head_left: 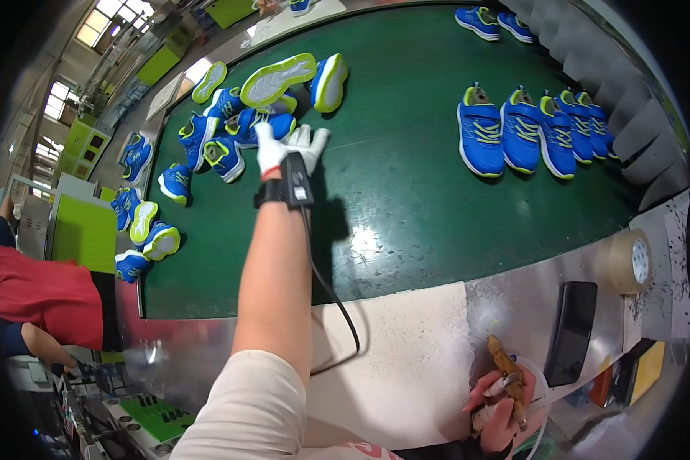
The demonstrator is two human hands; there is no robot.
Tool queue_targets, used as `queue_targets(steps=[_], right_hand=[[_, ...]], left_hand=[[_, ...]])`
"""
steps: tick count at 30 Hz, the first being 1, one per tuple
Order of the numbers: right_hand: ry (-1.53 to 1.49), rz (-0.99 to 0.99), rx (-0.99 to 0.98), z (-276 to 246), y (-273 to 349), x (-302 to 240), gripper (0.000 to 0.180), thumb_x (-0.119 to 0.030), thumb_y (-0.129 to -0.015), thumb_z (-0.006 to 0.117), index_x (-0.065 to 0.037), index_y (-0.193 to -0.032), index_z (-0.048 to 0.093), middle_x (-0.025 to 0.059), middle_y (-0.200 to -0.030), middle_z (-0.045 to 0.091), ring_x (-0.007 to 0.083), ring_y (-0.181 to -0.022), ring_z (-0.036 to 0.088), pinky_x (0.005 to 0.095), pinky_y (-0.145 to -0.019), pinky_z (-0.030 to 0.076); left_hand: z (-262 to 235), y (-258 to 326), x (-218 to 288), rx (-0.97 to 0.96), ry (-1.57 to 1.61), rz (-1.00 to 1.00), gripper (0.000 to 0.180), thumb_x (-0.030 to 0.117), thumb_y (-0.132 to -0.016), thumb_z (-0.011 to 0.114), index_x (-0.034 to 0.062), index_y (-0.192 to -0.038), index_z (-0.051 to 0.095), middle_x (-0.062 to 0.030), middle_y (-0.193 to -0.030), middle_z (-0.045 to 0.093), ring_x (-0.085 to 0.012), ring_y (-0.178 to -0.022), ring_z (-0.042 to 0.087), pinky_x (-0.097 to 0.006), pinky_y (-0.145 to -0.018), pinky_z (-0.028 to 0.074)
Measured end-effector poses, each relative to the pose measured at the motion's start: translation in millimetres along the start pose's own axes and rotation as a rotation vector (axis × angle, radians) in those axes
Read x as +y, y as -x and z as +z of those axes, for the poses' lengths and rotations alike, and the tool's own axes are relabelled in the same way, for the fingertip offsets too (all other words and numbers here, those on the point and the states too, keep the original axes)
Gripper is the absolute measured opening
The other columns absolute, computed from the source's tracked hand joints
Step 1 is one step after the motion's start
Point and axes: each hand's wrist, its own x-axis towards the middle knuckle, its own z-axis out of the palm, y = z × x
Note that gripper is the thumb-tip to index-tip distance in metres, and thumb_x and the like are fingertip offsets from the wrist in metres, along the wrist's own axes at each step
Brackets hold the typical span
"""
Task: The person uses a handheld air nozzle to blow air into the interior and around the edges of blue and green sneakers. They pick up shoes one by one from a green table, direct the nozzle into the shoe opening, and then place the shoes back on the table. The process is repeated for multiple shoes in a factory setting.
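My left hand (293, 152), in a white glove with a black device strapped at the wrist, reaches far over the green work surface. Its fingers are spread, and its thumb overlaps a blue shoe (262, 123) with lime trim; whether they touch I cannot tell. More blue shoes lie heaped around it, among them one showing its lime and white sole (277, 79). Low at the right, my right hand (502, 410) is closed around a worn brown nozzle-shaped tool (506, 372). A thin clear hose curves beside it. White wrapping covers some of those fingers.
Several shoes (481, 138) stand in a row on the right of the green belt (406, 207). A black phone (572, 333) and a tape roll (630, 262) rest on the metal edge. A black cable hangs from my left wrist. At the left is a person in red (46, 295).
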Motion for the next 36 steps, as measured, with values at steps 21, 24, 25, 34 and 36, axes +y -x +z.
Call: queue_targets(steps=[21,24,25,34,36], right_hand=[[0.538,-0.053,-0.112,24.5,43.0,-16.7,0.059,-0.031,-0.097,0.052,0.001,-0.142,0.031,0.0105,-0.107,0.056,0.0142,-0.091,0.050,0.0288,-0.089,0.039],[0.495,-0.141,-0.184,35.6,70.9,-34.9,0.062,-0.037,-0.097,0.052,0.001,-0.141,0.032,0.0116,-0.106,0.056,0.0189,-0.097,0.053,0.0321,-0.091,0.040],[0.374,-0.270,-0.220,35.8,77.5,-27.4,0.067,-0.044,-0.095,0.053,0.001,-0.140,0.032,0.0136,-0.104,0.056,0.0237,-0.101,0.056,0.0361,-0.094,0.041],[-0.265,-0.279,-0.497,43.0,102.5,-40.2,0.074,-0.042,-0.082,0.066,-0.001,-0.133,0.032,0.0238,-0.101,0.060,0.0312,-0.089,0.064,0.0422,-0.081,0.052],[-0.190,-0.314,-0.471,36.4,102.7,-35.9,0.078,-0.045,-0.078,0.070,0.000,-0.131,0.034,0.0234,-0.099,0.062,0.0289,-0.084,0.065,0.0384,-0.075,0.053]], left_hand=[[-50.6,322.7,65.3,-0.284,-1.170,0.248,0.043,0.005,-0.076,0.073,-0.0042,-0.116,0.058,-0.0094,-0.102,0.065,-0.0148,-0.092,0.063,-0.028,-0.082,0.052],[-70.0,360.1,30.4,-0.635,-1.241,0.125,0.059,0.009,-0.060,0.089,-0.0034,-0.111,0.062,-0.0140,-0.108,0.065,-0.0201,-0.099,0.063,-0.034,-0.088,0.050],[-72.2,362.3,27.3,-0.668,-1.214,0.061,0.058,0.008,-0.059,0.089,-0.0035,-0.110,0.063,-0.0155,-0.109,0.065,-0.0219,-0.099,0.063,-0.035,-0.088,0.050],[-42.0,340.5,-9.2,-1.259,-1.086,-0.124,0.059,0.007,-0.056,0.090,-0.0040,-0.108,0.065,-0.0194,-0.107,0.066,-0.0290,-0.099,0.064,-0.038,-0.087,0.050],[-40.3,337.7,-14.3,-1.241,-1.060,-0.216,0.060,0.009,-0.055,0.091,-0.0042,-0.108,0.065,-0.0196,-0.106,0.066,-0.0291,-0.099,0.064,-0.038,-0.086,0.050]])
